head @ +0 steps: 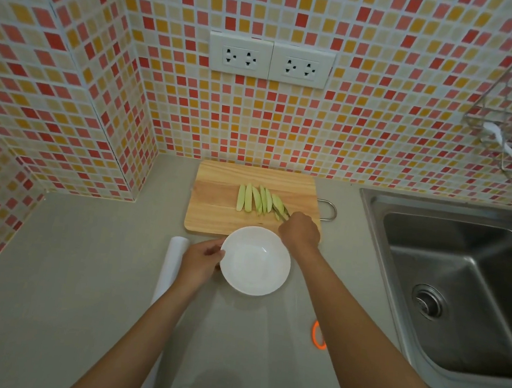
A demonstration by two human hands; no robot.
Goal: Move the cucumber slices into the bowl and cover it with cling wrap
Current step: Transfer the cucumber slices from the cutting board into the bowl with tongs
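Surface: a grey surface fills the foreground, with a steel sink set into it on the right.
Orange ring: a small orange ring lies near the sink's edge.
Cling wrap: a white roll lies lengthwise, just left of the left hand.
Left hand: the left hand grips the bowl's left rim, fingers curled over the edge.
Bowl: a white bowl sits empty, touching the near edge of the board.
Right hand: the right hand pinches the rightmost cucumber slice.
Cucumber slices: pale green cucumber slices lie fanned on the wooden cutting board.
Wall: mosaic tiles with two white sockets.
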